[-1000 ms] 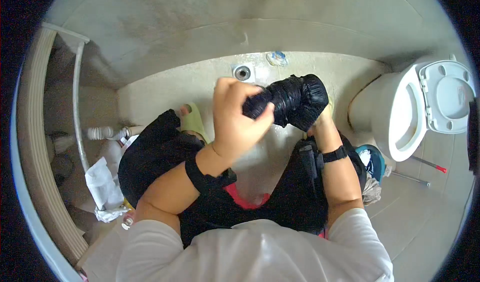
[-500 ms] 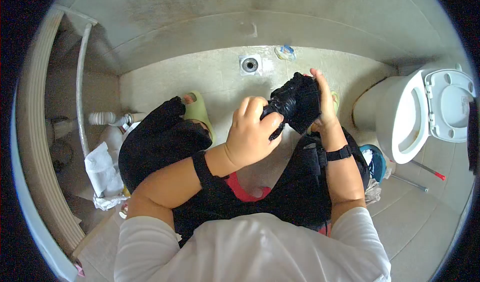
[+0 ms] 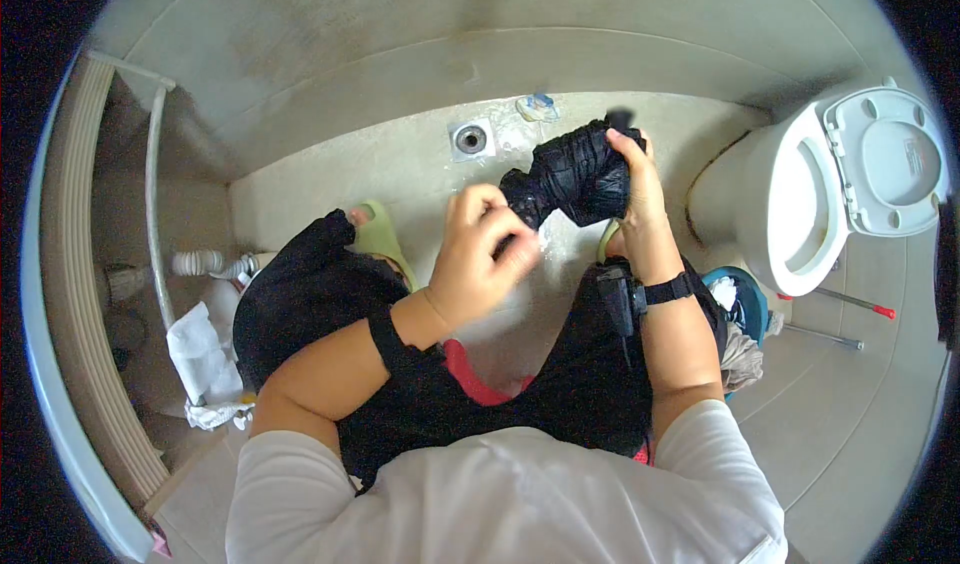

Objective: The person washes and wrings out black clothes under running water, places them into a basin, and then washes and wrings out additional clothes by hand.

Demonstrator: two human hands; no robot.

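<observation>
Clasping the right end of a bunched black cloth (image 3: 582, 176), the right hand (image 3: 644, 182) sits apart from the left hand (image 3: 478, 262), whose blurred fingers curl at the other end; whether they grip, I cannot tell. The cloth is above the floor (image 3: 310, 176), near the drain (image 3: 470, 140).

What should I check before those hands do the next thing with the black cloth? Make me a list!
1. Right hand gripping the black cloth: ok, its thumb and fingers are around one end.
2. Left hand gripping firmly: cannot tell, its fingers are blurred at the other end.
3. Cloth held off the floor: ok.
4. Drain uncovered: ok.
5. Floor dry: not ok, it shines wet beside the drain.
</observation>
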